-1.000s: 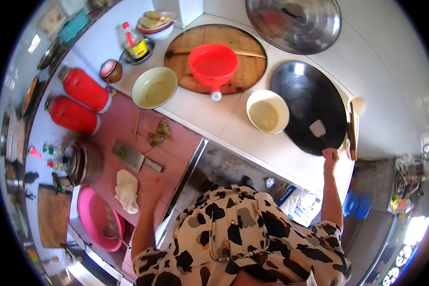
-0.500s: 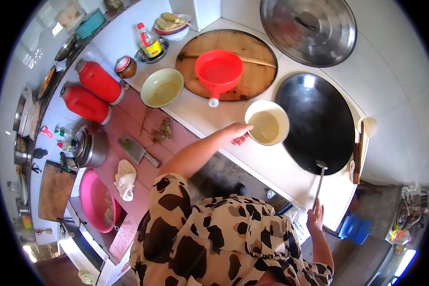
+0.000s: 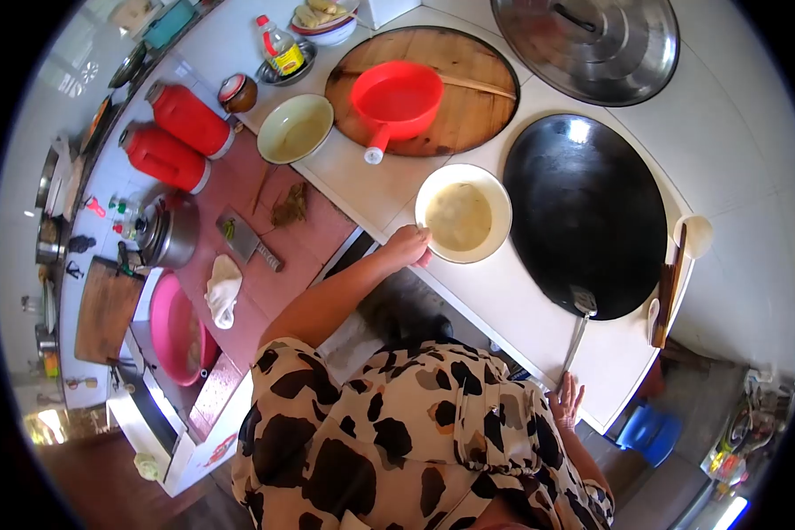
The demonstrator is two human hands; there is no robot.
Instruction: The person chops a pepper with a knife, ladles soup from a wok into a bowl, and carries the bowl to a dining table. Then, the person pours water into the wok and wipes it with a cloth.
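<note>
My left hand (image 3: pixel 406 247) grips the near-left rim of a cream bowl (image 3: pixel 458 216) holding cloudy, pale liquid. The bowl is over the white counter, just left of the black wok (image 3: pixel 587 212). Down at the counter's front edge, my right hand (image 3: pixel 567 405) is at the handle end of a metal spatula (image 3: pixel 585 302). The handle runs in between my thumb and fingers, and the fingers look fairly straight. The spatula's blade lies inside the wok's near rim. No food shows in the wok.
A red plastic ladle (image 3: pixel 397 99) sits on the round wooden lid (image 3: pixel 477 115), with a pale green basin (image 3: pixel 296 130) on its left. A large metal lid (image 3: pixel 587 44) leans behind the wok. A cleaver (image 3: pixel 247 238) and white cloth (image 3: pixel 223 290) lie on the pink surface.
The bowl in my left hand has moved left and tipped, showing more of its liquid. My right hand and the spatula handle have shifted left, and the view has shifted slightly.
</note>
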